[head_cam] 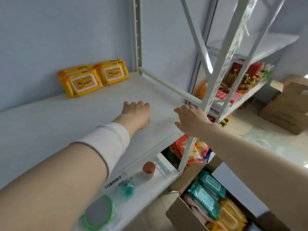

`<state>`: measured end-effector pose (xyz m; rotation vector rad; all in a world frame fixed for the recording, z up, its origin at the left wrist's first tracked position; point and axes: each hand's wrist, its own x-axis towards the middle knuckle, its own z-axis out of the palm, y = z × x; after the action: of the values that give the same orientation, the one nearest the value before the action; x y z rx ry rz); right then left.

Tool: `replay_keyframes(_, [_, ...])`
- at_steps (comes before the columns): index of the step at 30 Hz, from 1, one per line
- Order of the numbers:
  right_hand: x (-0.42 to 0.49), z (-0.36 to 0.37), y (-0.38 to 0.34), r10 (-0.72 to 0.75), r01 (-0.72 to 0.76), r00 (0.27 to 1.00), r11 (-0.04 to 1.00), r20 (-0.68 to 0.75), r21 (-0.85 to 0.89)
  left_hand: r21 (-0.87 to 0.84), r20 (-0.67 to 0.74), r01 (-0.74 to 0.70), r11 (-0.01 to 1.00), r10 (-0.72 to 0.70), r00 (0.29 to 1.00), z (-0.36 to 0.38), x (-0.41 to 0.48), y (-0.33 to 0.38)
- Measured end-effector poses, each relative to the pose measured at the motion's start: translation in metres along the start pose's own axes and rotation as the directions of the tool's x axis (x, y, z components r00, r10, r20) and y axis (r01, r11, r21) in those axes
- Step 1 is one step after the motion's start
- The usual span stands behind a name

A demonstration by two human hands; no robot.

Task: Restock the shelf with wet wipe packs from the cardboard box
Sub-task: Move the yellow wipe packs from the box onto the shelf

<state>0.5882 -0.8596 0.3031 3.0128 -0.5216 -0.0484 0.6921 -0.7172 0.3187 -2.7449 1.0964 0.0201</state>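
Observation:
Yellow wet wipe packs (83,81) lie in two short stacks at the back of the white shelf (55,120), against the wall. My left hand (135,115) hovers over the shelf's middle, fingers loosely curled, holding nothing. My right hand (191,119) is above the shelf's right front corner, fingers spread, also empty. The open cardboard box (176,209) stands on the floor at the lower right, holding teal packs (206,195) and yellow packs (231,215).
A white upright post (216,90) rises by the right hand. The lower shelf carries a green-rimmed round object (98,212), a small teal bottle (127,187) and a brown-topped cup (148,169). Snack bags fill a neighbouring rack (240,80). More cardboard boxes (286,107) sit at right.

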Motion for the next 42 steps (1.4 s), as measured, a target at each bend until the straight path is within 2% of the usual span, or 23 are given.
replay_keyframes(3, [-0.060,0.002,0.051,0.099,-0.099,0.994,0.995,0.056,0.009,-0.030,0.024,-0.107,0.994,0.108,0.994,-0.009,-0.019,0.067])
replay_keyframes(8, [-0.174,0.044,0.139,0.271,-0.275,0.934,0.961,0.232,-0.017,-0.041,0.174,-0.297,0.954,0.299,0.938,0.016,-0.057,0.196])
replay_keyframes(14, [-0.311,0.166,0.228,0.499,-0.519,0.730,0.849,0.466,-0.097,-0.085,0.373,-0.495,0.864,0.489,0.789,0.102,-0.097,0.339])
replay_keyframes(18, [-0.362,0.243,0.250,0.537,-0.601,0.622,0.794,0.570,-0.093,-0.195,0.517,-0.471,0.861,0.498,0.697,0.171,-0.104,0.396])
replay_keyframes(21, [-0.385,0.303,0.237,0.523,-0.678,0.539,0.734,0.660,-0.028,-0.288,0.641,-0.382,0.878,0.473,0.605,0.230,-0.108,0.421])
replay_keyframes(24, [-0.388,0.355,0.230,0.502,-0.740,0.492,0.671,0.711,0.039,-0.345,0.711,-0.275,0.897,0.442,0.547,0.287,-0.100,0.442])
replay_keyframes(28, [-0.390,0.418,0.226,0.478,-0.854,0.432,0.490,0.765,0.176,-0.372,0.786,-0.142,0.917,0.393,0.477,0.352,-0.106,0.466])
replay_keyframes(34, [-0.358,0.532,0.261,0.524,-0.901,0.411,0.109,0.746,0.420,-0.412,0.793,0.069,0.908,0.321,0.517,0.458,-0.080,0.506])
replay_keyframes(38, [-0.329,0.610,0.275,0.565,-0.826,0.407,-0.109,0.718,0.553,-0.364,0.821,0.087,0.928,0.275,0.501,0.533,-0.068,0.523])
replay_keyframes(42, [-0.307,0.651,0.282,0.603,-0.784,0.308,-0.277,0.736,0.555,-0.317,0.839,0.059,0.947,0.251,0.483,0.562,-0.057,0.533])
